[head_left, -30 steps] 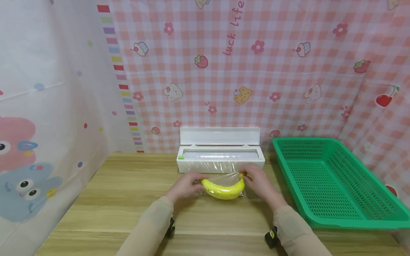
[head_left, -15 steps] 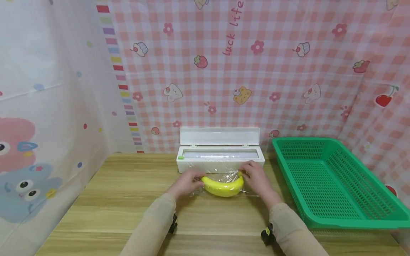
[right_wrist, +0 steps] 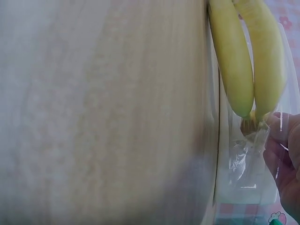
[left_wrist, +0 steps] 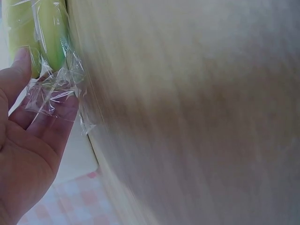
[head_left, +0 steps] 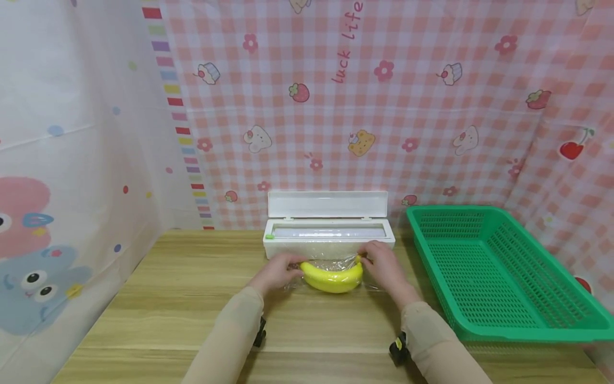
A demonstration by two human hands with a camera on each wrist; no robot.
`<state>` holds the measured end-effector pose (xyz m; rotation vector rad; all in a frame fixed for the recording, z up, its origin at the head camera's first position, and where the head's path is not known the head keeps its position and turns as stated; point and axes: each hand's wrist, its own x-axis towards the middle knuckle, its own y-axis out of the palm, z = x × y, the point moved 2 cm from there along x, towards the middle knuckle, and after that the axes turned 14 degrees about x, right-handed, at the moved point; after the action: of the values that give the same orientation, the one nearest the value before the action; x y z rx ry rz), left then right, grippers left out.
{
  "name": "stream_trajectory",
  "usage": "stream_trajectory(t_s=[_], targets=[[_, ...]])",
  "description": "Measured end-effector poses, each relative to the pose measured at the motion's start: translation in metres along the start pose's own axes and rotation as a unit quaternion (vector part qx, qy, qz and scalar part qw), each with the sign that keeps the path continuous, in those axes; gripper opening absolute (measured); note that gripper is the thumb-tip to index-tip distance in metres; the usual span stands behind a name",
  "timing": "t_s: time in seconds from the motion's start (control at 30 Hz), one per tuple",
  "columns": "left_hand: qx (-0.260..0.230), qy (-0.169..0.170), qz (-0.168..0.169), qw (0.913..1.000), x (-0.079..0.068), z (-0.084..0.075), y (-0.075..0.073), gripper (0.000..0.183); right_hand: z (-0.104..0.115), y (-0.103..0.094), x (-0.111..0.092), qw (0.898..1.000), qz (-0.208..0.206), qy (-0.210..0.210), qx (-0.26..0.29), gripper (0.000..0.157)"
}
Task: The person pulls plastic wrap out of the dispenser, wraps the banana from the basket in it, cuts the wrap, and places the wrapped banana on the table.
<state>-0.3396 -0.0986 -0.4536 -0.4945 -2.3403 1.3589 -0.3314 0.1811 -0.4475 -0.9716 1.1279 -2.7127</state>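
Observation:
A pair of yellow bananas (head_left: 332,279) lies crosswise in front of the white cling film dispenser (head_left: 328,248); the head view shows mostly one, while the right wrist view shows both bananas (right_wrist: 232,61) meeting at a stem. Shiny cling film (left_wrist: 51,93) covers them and crumples beyond their tips. At the left end, my left hand (head_left: 278,272) holds the wrapped tips, thumb on the near side and fingers behind. My right hand (head_left: 384,265) pinches the film by the stem at the other end. Loose film (right_wrist: 243,173) trails past the stem.
The dispenser's lid (head_left: 328,205) stands raised, with the film roll (head_left: 329,233) inside and a small green cutter (head_left: 270,236) at its left. To the right is a green slotted basket (head_left: 484,282). Patterned cloth (head_left: 307,117) hangs behind the wooden table (head_left: 192,309).
Both hands have moved slightly away from the body, bringing the bananas closer to the dispenser. The film between them and the dispenser has gone from stretched to more crumpled.

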Motion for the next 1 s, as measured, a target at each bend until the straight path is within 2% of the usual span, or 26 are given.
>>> stream_trajectory(t_s=[0.3, 0.53, 0.6, 0.87, 1.0], targets=[[-0.019, 0.011, 0.002, 0.9998, -0.003, 0.003, -0.002, 0.039, 0.005, -0.005, -0.003, 1.000, 0.006, -0.012, 0.005, 0.016], [-0.021, 0.008, 0.018, 0.9996, -0.008, 0.010, -0.009, 0.045, 0.012, -0.009, -0.003, 1.000, -0.001, -0.031, 0.006, 0.021], [-0.015, 0.011, 0.022, 0.9996, -0.011, 0.012, -0.013, 0.044, 0.014, -0.010, -0.002, 0.999, -0.003, -0.037, 0.011, 0.022], [0.002, -0.025, 0.050, 0.9984, -0.023, 0.019, -0.035, 0.039, 0.028, -0.012, 0.000, 0.999, 0.007, -0.030, 0.030, 0.025], [0.021, -0.028, 0.051, 0.9981, -0.025, 0.021, -0.046, 0.037, 0.036, -0.011, 0.001, 0.999, 0.011, -0.030, 0.041, 0.026]])
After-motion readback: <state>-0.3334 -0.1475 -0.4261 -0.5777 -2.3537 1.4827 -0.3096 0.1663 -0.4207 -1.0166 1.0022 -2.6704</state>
